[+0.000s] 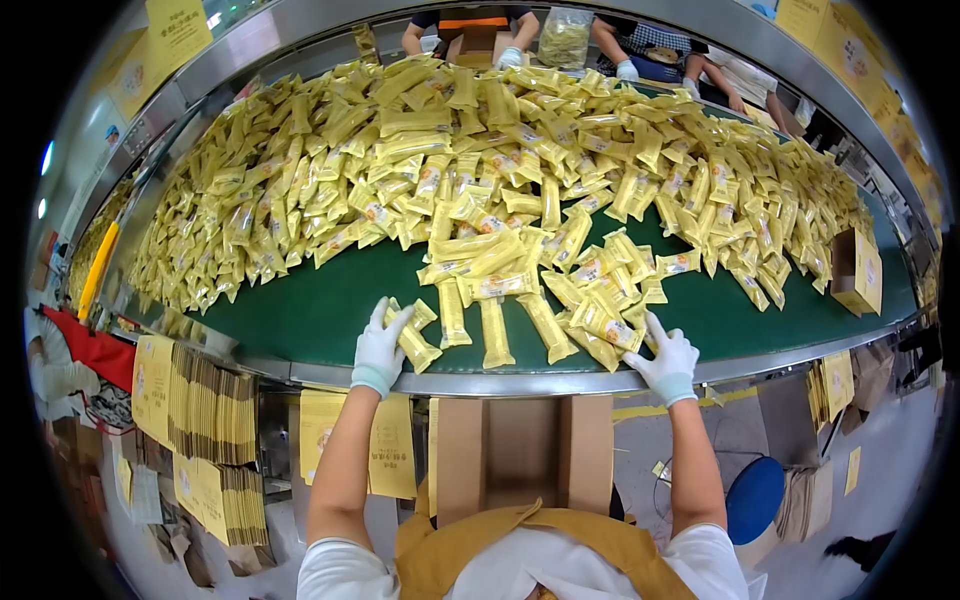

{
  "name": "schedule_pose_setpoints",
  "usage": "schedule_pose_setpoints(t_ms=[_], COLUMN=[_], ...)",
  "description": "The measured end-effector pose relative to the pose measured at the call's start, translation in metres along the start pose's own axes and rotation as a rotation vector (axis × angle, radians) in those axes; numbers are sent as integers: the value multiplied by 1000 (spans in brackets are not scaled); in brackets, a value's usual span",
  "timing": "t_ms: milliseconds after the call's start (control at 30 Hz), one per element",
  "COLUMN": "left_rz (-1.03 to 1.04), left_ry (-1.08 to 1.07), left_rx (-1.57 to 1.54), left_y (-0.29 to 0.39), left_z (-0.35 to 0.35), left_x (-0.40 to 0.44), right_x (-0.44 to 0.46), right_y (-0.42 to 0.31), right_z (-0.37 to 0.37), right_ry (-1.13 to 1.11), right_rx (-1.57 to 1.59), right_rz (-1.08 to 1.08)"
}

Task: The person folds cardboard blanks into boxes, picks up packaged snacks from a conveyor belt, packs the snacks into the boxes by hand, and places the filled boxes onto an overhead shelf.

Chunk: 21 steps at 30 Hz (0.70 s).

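A big heap of yellow wrapped snack packets [420, 150] covers the green conveyor belt [290, 305], and a looser group of packets [495, 285] lies near its front edge. My left hand [381, 348], in a white glove, is at the left side of this group. Its fingers are spread against a packet [418, 350]. On the opposite side, my right hand [668, 360], also gloved, has its fingers apart and touches the outer packets [607, 325]. Below the belt edge, between my arms, stands an open cardboard box [522, 455].
A metal rail [480, 382] borders the belt. Stacks of flattened cartons [215, 400] stand at lower left. A small carton [857, 272] sits on the belt at right, and a blue stool [755, 500] is on the floor. Across the belt, co-workers' gloved hands [510, 57] are at work.
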<state>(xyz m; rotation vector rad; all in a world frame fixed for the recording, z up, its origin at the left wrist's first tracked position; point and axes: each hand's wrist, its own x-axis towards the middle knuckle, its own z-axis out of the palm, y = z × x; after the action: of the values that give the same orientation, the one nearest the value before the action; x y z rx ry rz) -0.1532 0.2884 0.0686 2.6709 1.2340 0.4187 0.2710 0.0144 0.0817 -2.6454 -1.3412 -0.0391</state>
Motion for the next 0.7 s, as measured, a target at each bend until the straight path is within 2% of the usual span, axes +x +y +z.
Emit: schedule_pose_setpoints(t_ms=[100, 233, 267, 367, 400, 433, 500, 567, 633, 700], left_rz=[-204, -338, -289, 13, 132, 83, -23, -297, -363, -486], left_ry=[-40, -147, -180, -112, 36, -5, -94, -201, -174, -111], left_rx=[-30, 151, 263, 490, 508, 476, 415, 560, 607, 478], left_y=[-5, -31, -36, -32, -26, -18, -2, -21, -34, -24], left_z=[-13, -22, -26, -36, -37, -39, -43, -23, -24, -31], left_x=[-7, -11, -12, -8, -6, -1, 8, 19, 19, 16], right_x=[-6, -7, -8, -1, -2, -3, 5, 11, 15, 21], right_y=[22, 50, 55, 62, 37, 24, -3, -23, -48, -57], right_z=[2, 0, -3, -9, -32, -38, -46, -46, -54, -33], right_ry=[-23, -56, -50, 18, 87, 181, 153, 83, -61, -118], right_rx=[-45, -163, -193, 34, 164, 294, 480, 520, 510, 456], right_rz=[-11, -44, -31, 115, 172, 143, 100, -23, -40, -142])
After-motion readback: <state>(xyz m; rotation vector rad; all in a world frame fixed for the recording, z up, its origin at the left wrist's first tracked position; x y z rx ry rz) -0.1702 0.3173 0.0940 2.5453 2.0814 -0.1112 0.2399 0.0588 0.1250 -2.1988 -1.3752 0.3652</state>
